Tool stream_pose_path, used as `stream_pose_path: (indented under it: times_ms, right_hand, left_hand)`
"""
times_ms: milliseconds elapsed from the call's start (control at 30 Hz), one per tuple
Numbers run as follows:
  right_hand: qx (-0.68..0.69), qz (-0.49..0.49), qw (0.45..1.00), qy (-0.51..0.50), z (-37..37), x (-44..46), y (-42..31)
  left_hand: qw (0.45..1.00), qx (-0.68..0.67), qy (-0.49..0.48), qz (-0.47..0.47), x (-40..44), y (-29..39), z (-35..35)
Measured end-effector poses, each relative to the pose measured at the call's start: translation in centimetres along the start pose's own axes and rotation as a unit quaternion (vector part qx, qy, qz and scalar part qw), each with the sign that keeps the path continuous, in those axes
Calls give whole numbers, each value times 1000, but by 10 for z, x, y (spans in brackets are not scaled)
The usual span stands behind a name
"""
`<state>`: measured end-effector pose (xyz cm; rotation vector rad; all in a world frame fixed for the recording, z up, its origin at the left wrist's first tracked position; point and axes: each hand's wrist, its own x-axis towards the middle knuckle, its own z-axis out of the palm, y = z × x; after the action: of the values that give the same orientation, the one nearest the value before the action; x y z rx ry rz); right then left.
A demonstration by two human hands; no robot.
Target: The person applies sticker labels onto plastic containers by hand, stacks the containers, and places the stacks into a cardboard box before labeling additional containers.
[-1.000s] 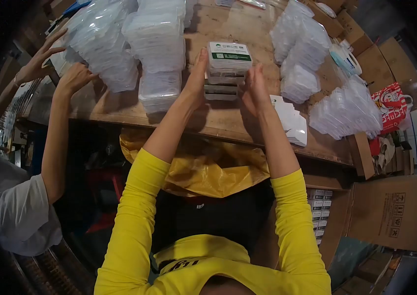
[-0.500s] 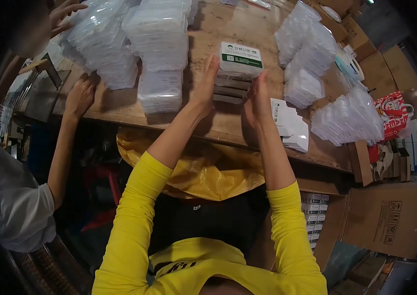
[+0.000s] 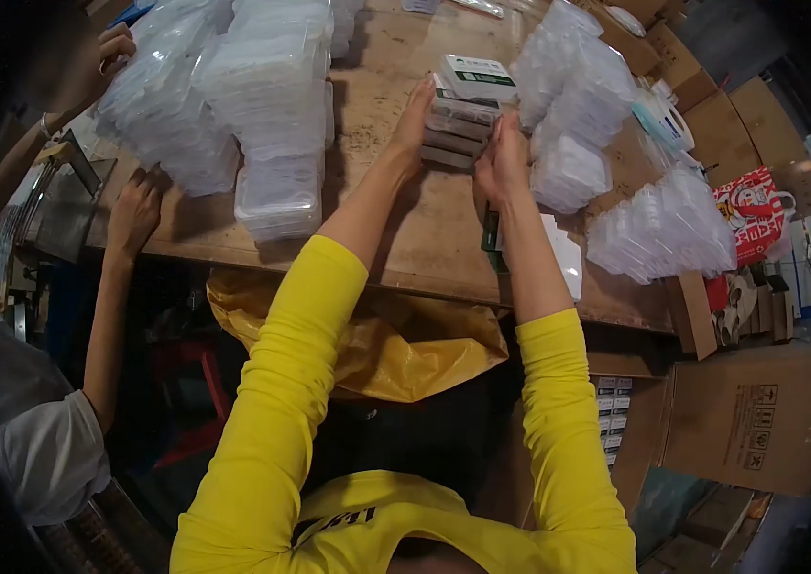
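Note:
Between my two hands is a short stack of clear plastic cases (image 3: 457, 132). My left hand (image 3: 412, 129) presses its left side, and my right hand (image 3: 503, 158) grips its right side with bent fingers. On top, a case with a white and green label card (image 3: 479, 77) sits askew, shifted toward the back right. White cards (image 3: 561, 256) lie on the table by my right wrist, partly hidden by it. A dark green edge (image 3: 492, 234) shows just left of that wrist.
Tall stacks of clear cases (image 3: 267, 105) stand on the left of the wooden table (image 3: 367, 105), more cases (image 3: 573, 115) on the right. A co-worker's hand (image 3: 135, 210) rests at the left edge. An open carton (image 3: 755, 416) is lower right.
The stack between my hands has turned, and its top case has slid out of line toward the back. A green edge now shows beside my right wrist. The co-worker's raised hand has moved down a little.

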<state>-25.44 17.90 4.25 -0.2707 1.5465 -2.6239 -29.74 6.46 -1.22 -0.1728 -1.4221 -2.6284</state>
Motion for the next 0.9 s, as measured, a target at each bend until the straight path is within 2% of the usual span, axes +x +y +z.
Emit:
stream_pose_path:
  times_ms: [67, 167, 367, 400, 533, 600, 700, 800, 900]
  right_hand:
    - [-66, 41, 997, -25, -8, -4, -11]
    - [-123, 45, 991, -9, -18, -4, -21]
    - [-169, 0, 986, 2, -21, 19, -32]
    - [-163, 10, 987, -8, -15, 19, -36]
    - [-176, 39, 982, -48, 7, 2, -48]
    - [-176, 31, 982, -66, 6, -5, -43]
    - [-182, -10, 980, -75, -2, -2, -32]
    - [-195, -59, 977, -60, -6, -14, -35]
    - [-383, -57, 917, -94, -28, -42, -39]
  left_hand:
    - [999, -23, -27, 3, -32, 40, 20]
    - [993, 59, 98, 24, -37, 35, 15]
    - [974, 154, 52, 157, -18, 52, 31]
    - [978, 150, 12, 147, -12, 56, 31]
    - [995, 73, -34, 53, -3, 52, 29]
    - [995, 56, -67, 42, -3, 48, 21]
    - [995, 82, -25, 43, -2, 42, 18]
    - [991, 94, -41, 86, -4, 42, 11]
    - [985, 133, -5, 109, -43, 55, 16]
